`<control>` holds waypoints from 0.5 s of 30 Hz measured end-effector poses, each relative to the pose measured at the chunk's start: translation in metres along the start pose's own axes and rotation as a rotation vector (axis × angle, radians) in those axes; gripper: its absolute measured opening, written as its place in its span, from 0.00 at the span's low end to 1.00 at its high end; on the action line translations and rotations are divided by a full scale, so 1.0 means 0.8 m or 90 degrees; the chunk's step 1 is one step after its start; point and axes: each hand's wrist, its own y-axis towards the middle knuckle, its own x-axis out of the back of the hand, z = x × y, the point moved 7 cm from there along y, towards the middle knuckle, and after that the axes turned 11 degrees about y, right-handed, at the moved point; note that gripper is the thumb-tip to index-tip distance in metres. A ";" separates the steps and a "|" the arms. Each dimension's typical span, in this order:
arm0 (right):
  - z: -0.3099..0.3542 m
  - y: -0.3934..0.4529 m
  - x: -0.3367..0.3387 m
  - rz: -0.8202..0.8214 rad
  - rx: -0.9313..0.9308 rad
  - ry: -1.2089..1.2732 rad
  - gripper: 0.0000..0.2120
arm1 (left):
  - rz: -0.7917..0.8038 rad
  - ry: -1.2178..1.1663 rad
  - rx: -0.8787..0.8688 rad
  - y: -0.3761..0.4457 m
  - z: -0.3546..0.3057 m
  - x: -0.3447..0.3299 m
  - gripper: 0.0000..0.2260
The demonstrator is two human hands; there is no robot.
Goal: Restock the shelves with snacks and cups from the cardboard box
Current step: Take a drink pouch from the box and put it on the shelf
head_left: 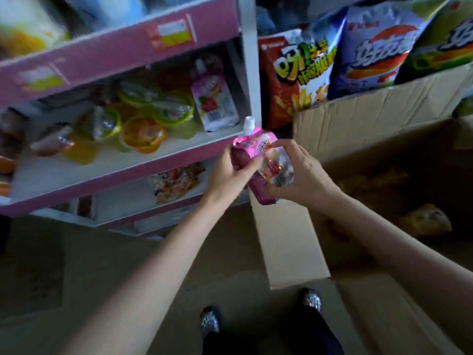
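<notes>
At frame centre, left hand [225, 172] and right hand [299, 175] both grip the pink pouches [263, 160], spouts up-left toward the shelf [179, 147].

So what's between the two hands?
In the head view, a pink spouted drink pouch sits between them. The left hand grips its left side and the right hand grips its right side.

Brown floor [107, 272] below — two dark shoes [311, 301] w/ shiny toes at near edge, right of centre.
</notes>
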 end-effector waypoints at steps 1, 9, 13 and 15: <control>0.018 0.003 -0.019 -0.026 -0.005 0.016 0.33 | 0.006 -0.045 -0.017 -0.005 0.007 0.030 0.07; 0.093 0.094 -0.101 -0.305 -0.020 0.053 0.24 | -0.140 0.434 -0.205 0.015 0.060 0.201 0.17; 0.073 0.154 -0.097 -0.398 -0.074 -0.007 0.25 | -0.076 0.606 -0.243 0.053 0.063 0.192 0.25; 0.058 0.173 -0.099 -0.332 -0.091 -0.093 0.30 | -0.033 0.638 -0.243 0.070 0.070 0.185 0.28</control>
